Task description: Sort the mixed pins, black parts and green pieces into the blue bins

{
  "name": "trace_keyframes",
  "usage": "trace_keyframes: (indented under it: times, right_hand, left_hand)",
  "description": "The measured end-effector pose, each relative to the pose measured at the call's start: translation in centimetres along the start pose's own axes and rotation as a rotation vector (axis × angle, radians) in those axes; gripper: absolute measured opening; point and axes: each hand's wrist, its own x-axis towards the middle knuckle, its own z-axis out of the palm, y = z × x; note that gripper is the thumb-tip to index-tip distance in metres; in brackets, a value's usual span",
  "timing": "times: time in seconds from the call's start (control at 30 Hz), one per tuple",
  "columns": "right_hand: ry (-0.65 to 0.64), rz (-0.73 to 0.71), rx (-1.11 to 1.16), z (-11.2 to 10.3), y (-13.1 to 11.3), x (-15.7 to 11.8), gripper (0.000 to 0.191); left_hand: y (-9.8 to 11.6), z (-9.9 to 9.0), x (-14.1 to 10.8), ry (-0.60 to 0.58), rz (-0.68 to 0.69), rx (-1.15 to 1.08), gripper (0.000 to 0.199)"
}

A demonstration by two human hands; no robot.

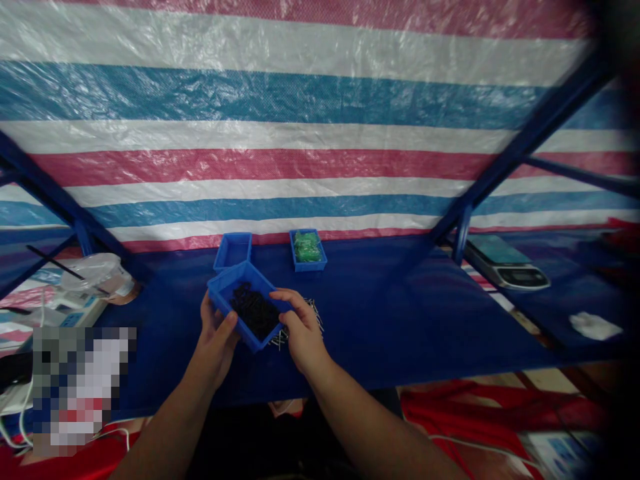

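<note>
Between my two hands a blue plastic bin is held up at a tilt over the table. Many small black pieces lie heaped inside it, too dark to name. My left hand grips the bin's left side, thumb over the near wall. On the opposite side my right hand is closed on the wall, its fingers at the rim. Partly hidden behind the bin and my right hand, a pile of thin silvery metal pieces lies on the blue table surface.
Further back stand an empty blue bin and a blue bin holding green plastic-wrapped items. A lidded plastic cup is at left. Across a gap on the right are a digital scale and crumpled white tissue. Blue metal frame bars slant at both sides.
</note>
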Motion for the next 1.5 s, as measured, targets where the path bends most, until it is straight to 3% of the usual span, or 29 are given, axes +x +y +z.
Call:
trace_keyframes:
  times: [0.07,0.2,0.37,0.47,0.57,0.77,0.87,1.0,1.17,1.33,1.5]
  right_hand:
    - [-0.031,0.028,0.024,0.8,-0.2,-0.3,0.042]
    - [-0.08,0.084,0.151,2.5,0.0,0.1,0.046]
    - [0.145,0.267,0.422,4.8,1.7,1.7,0.049]
    - [0.159,0.32,0.417,5.0,2.2,2.6,0.045]
    - [0.067,0.244,0.249,3.9,2.0,3.0,0.045]
    - [-0.099,-0.105,-0.101,1.1,1.6,2.3,0.066]
    - [-0.131,-0.148,-0.157,0.9,1.8,1.8,0.071]
    - [-0.006,-0.019,-0.006,2.1,2.6,1.8,0.065]
    - [0.201,0.205,0.296,3.3,3.6,3.4,0.053]
    - [0.191,0.284,0.466,3.5,3.5,4.4,0.047]
    - [0.191,0.337,0.621,3.8,2.5,4.1,0.038]
  left_hand:
    - [0.4,0.0,0.3,-0.03,-0.08,-0.087,0.064]
    - [1.0,1.1,1.1,0.019,0.024,-0.115,0.066]
    - [0.9,3.2,2.0,0.096,0.173,-0.084,0.084]
    - [0.8,3.9,2.3,0.083,0.221,-0.076,0.094]
    - [0.7,4.0,2.9,0.064,0.265,-0.032,0.097]
    - [-0.3,3.0,4.5,0.023,0.325,0.061,0.099]
    - [-0.7,2.9,4.5,0.021,0.331,0.072,0.101]
    - [-0.7,3.3,3.9,0.038,0.352,0.105,0.105]
    - [0.0,4.2,3.2,-0.059,0.443,0.257,0.105]
    - [0.6,5.0,3.1,-0.11,0.477,0.312,0.102]
    - [0.4,4.8,3.5,-0.147,0.55,0.425,0.102]
